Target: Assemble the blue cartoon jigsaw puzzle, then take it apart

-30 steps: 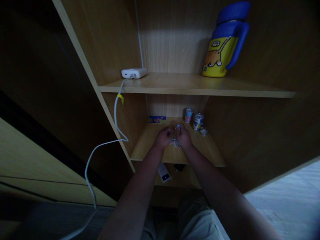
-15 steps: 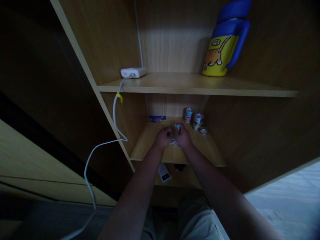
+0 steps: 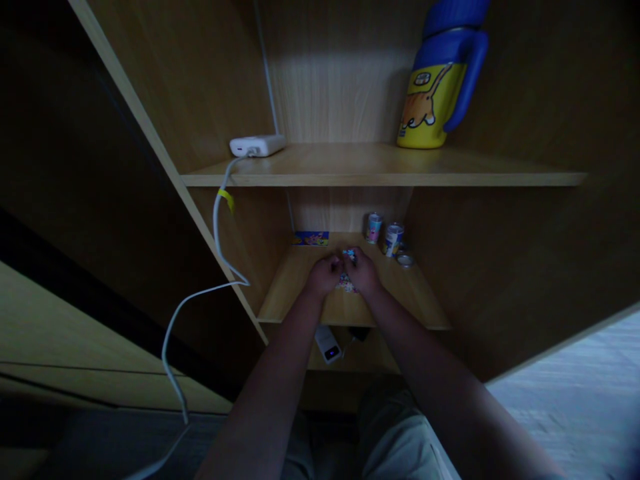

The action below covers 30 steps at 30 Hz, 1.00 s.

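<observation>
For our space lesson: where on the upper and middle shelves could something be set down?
Upper shelf: between the white box and mug. Middle shelf: between the left hand and left wall; in front of the cans. Crowded: its middle, small pieces by the right hand; back right corner.

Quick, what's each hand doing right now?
Left hand: curled; whether it's closed on anything can't be told.
Right hand: closed, holding small colourful pieces.
</observation>
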{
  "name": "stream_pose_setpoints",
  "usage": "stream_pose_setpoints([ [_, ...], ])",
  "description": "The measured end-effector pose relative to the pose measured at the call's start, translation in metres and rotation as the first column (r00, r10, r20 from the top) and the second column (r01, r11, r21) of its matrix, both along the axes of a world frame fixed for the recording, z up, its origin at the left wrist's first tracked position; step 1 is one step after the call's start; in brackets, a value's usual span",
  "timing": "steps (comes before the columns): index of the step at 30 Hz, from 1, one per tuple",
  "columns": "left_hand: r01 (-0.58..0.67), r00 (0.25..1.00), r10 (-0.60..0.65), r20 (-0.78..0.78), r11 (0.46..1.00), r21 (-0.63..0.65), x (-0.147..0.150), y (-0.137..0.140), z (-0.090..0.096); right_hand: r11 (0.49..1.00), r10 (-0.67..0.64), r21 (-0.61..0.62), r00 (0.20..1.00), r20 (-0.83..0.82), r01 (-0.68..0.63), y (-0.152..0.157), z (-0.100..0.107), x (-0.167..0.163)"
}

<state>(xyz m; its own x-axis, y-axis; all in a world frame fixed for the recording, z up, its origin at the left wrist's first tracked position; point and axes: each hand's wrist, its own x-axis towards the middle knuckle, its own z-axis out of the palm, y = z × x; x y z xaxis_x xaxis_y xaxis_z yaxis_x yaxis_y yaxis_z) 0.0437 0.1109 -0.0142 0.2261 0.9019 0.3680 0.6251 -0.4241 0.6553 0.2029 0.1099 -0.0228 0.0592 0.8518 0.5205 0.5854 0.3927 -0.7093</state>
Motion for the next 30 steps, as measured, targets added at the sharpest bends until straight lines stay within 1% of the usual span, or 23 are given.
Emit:
stream_pose_setpoints([
  [5, 0.009, 1.000, -0.009, 0.004, 1.000, -0.003, 0.0001, -0.0006, 0.0017, 1.000, 0.004, -0.008, 1.000, -0.005, -0.004, -0.0013, 0.0015, -0.0002],
  [15, 0.024, 1.000, -0.024, 0.019, 1.000, 0.010, -0.0004, 0.0018, -0.0019, 0.999, 0.042, -0.004, 0.999, 0.001, -0.042, -0.0016, 0.0011, -0.0023],
  [20, 0.021, 1.000, -0.021, 0.005, 1.000, 0.010, -0.0006, 0.0013, -0.0013, 1.000, 0.026, -0.006, 0.999, 0.022, -0.026, -0.0019, 0.0005, -0.0027],
  [24, 0.022, 1.000, -0.022, -0.004, 1.000, 0.000, -0.0007, 0.0022, -0.0025, 0.999, 0.038, -0.026, 0.999, 0.031, -0.037, -0.0016, -0.0004, -0.0027],
  [30, 0.018, 1.000, -0.018, -0.001, 1.000, -0.008, -0.0001, 0.0027, -0.0037, 0.996, 0.026, -0.084, 0.998, 0.063, -0.021, -0.0015, 0.0008, -0.0024],
])
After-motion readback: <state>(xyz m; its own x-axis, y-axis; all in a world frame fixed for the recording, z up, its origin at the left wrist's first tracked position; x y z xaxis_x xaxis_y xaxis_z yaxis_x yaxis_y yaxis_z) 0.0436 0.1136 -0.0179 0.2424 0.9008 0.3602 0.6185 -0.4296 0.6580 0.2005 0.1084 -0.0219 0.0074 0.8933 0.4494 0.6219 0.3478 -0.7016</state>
